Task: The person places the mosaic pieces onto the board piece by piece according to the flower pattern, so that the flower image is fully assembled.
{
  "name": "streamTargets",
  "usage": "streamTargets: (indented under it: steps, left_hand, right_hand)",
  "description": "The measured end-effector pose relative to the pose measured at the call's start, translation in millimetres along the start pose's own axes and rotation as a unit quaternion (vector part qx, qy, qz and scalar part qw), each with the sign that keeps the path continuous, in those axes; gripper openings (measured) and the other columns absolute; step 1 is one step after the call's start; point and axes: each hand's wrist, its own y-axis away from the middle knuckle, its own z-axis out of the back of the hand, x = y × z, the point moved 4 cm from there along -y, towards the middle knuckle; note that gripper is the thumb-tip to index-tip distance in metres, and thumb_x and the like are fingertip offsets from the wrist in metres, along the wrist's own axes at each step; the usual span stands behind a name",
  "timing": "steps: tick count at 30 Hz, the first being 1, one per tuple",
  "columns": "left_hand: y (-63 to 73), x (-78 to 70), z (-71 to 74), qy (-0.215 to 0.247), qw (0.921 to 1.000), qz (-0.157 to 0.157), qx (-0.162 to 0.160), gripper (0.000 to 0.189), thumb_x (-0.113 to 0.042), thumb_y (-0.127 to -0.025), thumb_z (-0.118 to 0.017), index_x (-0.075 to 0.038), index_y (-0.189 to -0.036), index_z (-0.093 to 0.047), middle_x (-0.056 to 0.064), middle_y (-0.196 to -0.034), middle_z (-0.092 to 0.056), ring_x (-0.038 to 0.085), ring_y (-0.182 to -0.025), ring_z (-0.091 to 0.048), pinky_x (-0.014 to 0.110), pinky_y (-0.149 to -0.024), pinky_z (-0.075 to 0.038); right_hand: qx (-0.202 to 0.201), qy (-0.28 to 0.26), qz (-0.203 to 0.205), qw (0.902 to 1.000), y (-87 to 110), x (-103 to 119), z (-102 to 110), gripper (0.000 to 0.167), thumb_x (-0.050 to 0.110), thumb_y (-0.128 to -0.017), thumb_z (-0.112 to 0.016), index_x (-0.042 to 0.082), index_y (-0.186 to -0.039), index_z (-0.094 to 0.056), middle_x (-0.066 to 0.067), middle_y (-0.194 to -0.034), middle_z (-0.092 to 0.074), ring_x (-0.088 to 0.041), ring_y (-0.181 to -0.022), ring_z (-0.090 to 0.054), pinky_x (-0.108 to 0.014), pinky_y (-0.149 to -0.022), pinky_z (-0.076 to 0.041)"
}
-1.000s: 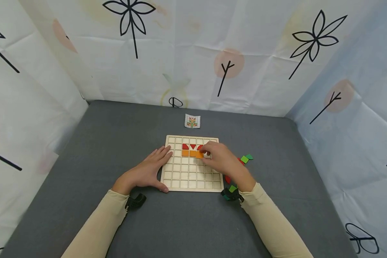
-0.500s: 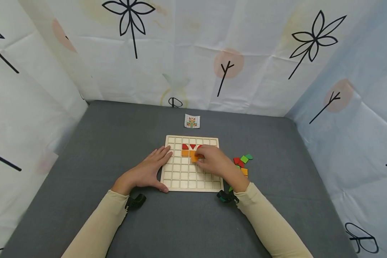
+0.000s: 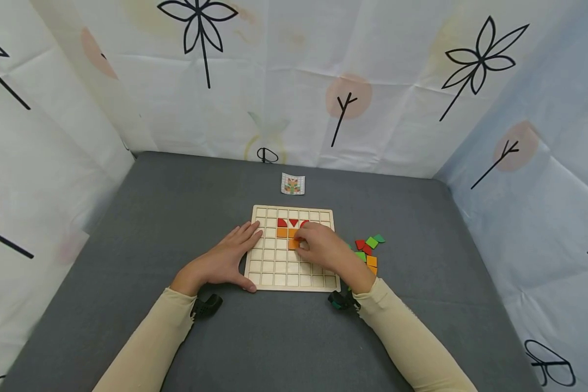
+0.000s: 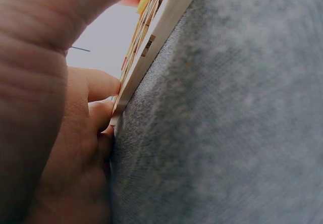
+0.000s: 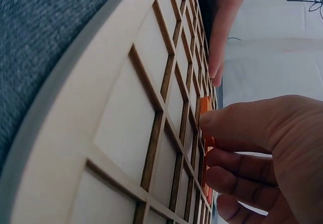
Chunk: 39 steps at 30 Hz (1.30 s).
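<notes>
The wooden grid board (image 3: 274,268) lies flat on the table. My left hand (image 3: 219,260) rests spread at its left side, fingers on the upper edge and thumb by the near corner. With thumb and fingertips, my right hand (image 3: 327,249) pinches an orange square tile (image 3: 292,244) in the third row of cells. In the right wrist view the thumb presses the orange tile (image 5: 205,104) at its edge. Above it sit orange squares (image 3: 281,232) and a row of red tiles (image 3: 293,222). My right fingers hide part of these rows.
A small pattern card (image 3: 293,184) lies beyond the board. To the right of the board, partly behind the right forearm, are loose red tiles (image 3: 363,246), green tiles (image 3: 372,243) and orange tiles (image 3: 372,261). A printed white cloth (image 3: 397,130) hangs behind the grey table (image 3: 201,201).
My right hand has moved left and nearer over the board, bringing an orange tile down into the cell below the middle orange square. The left hand has stayed in place.
</notes>
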Motion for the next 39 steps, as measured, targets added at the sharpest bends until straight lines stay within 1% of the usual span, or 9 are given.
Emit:
streamTargets:
  steps: [5, 13, 25, 33, 39]
  left_hand:
    - [-0.4, -0.2, -0.6, -0.002, 1.0000, 0.001, 0.002, 0.140, -0.065, -0.073, -0.095, -0.001, -0.173, -0.020, 0.016, -0.181, -0.006, 0.037, -0.166, -0.001, 0.059, -0.132, -0.007]
    - [-0.7, -0.5, 0.7, -0.001, 1.0000, -0.001, 0.002, 0.141, -0.065, -0.073, -0.095, -0.001, -0.173, -0.020, 0.016, -0.181, -0.006, 0.037, -0.166, -0.001, 0.058, -0.132, -0.006]
    - [-1.4, 1.0, -0.4, 0.002, 0.9999, -0.011, -0.007, 0.141, -0.064, -0.072, -0.096, 0.001, -0.172, -0.021, 0.018, -0.180, -0.007, 0.039, -0.166, -0.002, 0.059, -0.132, -0.007]
    - [-0.7, -1.2, 1.4, 0.000, 1.0000, -0.001, 0.004, 0.140, -0.063, -0.072, -0.096, 0.000, -0.172, -0.020, 0.017, -0.181, -0.006, 0.038, -0.166, -0.001, 0.058, -0.132, -0.006]
    - [-0.3, -3.1, 2.2, 0.000, 1.0000, -0.003, 0.005, 0.140, -0.061, -0.072, -0.097, 0.001, -0.172, -0.020, 0.018, -0.181, -0.006, 0.038, -0.166, -0.001, 0.057, -0.132, -0.005]
  right_hand:
    - [-0.003, -0.003, 0.001, 1.0000, 0.4, -0.2, -0.3, 0.016, 0.012, -0.096, -0.082, 0.007, -0.112, -0.081, -0.004, -0.104, -0.071, -0.019, -0.090, -0.064, -0.037, -0.084, -0.059]
    - [-0.012, -0.001, 0.017, 0.9998, -0.3, -1.9, 0.7, 0.017, 0.008, -0.097, -0.080, 0.005, -0.113, -0.081, -0.005, -0.108, -0.074, -0.022, -0.099, -0.068, -0.038, -0.089, -0.059]
    - [-0.011, -0.009, 0.021, 0.9997, -0.1, 0.1, 1.6, 0.015, 0.007, -0.096, -0.080, 0.005, -0.111, -0.080, -0.006, -0.107, -0.075, -0.022, -0.095, -0.068, -0.039, -0.088, -0.059]
    - [-0.016, -0.008, 0.009, 0.9998, 3.7, -3.3, 7.2, 0.013, 0.008, -0.096, -0.081, 0.007, -0.109, -0.080, -0.004, -0.101, -0.073, -0.020, -0.091, -0.064, -0.037, -0.082, -0.058]
    - [-0.016, -0.019, -0.007, 0.9997, 6.8, -7.4, 12.1, 0.016, 0.009, -0.096, -0.082, 0.006, -0.111, -0.081, -0.004, -0.101, -0.073, -0.019, -0.088, -0.064, -0.035, -0.079, -0.058]
